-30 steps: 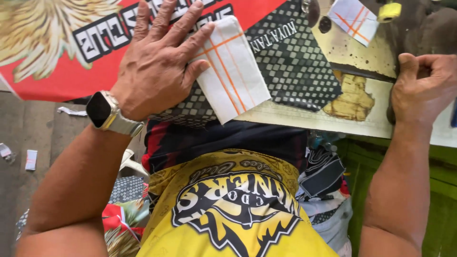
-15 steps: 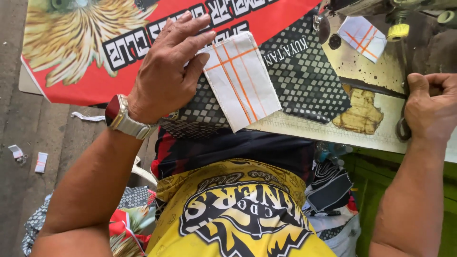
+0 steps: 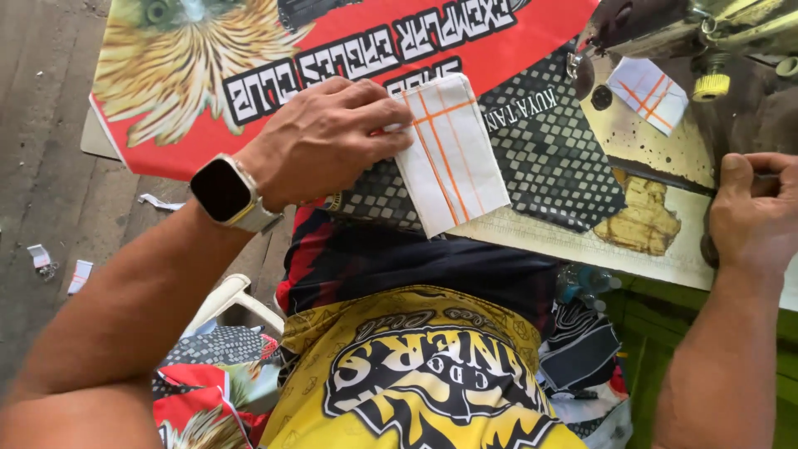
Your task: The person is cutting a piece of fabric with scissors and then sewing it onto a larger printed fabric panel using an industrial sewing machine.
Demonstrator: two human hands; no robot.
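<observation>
Grey concrete floor (image 3: 50,166) carries scattered paper scraps (image 3: 58,266); a white plastic chair (image 3: 237,303) and green cabinet (image 3: 706,349) stand in daylight.

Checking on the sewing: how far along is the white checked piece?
Done: one white orange-lined piece already lies under the sewing machine. In hand: the left hand presses a second folded piece onto the printed fabric; the right hand rests at the table edge. Left: that second piece, no stitching visible.
</observation>
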